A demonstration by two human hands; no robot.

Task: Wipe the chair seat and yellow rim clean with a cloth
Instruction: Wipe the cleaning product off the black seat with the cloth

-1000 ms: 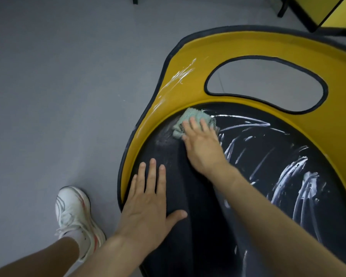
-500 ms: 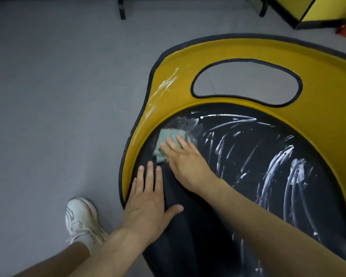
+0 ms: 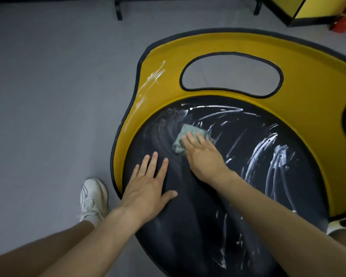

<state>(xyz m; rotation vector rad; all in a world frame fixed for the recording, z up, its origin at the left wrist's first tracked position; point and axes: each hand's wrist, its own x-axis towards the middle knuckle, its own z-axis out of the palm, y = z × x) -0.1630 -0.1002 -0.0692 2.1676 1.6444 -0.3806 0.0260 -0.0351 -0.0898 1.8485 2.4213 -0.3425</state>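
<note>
Right hand (image 3: 205, 156) flat, fingers extended, pressing green cloth (image 3: 188, 136) onto black chair seat (image 3: 218, 206), upper-left area near yellow rim (image 3: 238, 43); no pinch, palm pressure only

Left hand (image 3: 148, 186) spread flat on seat, holding nothing, likely bracing

White streaks cover seat right side, 1 patch on rim left

Risks: cloth slipping from under flat fingers; smearing residue instead of lifting; chair shifting if brace eases; rim streaks missed

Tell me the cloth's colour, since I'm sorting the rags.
Pale green cloth, pressed on the black seat under the right hand; head view.
</note>
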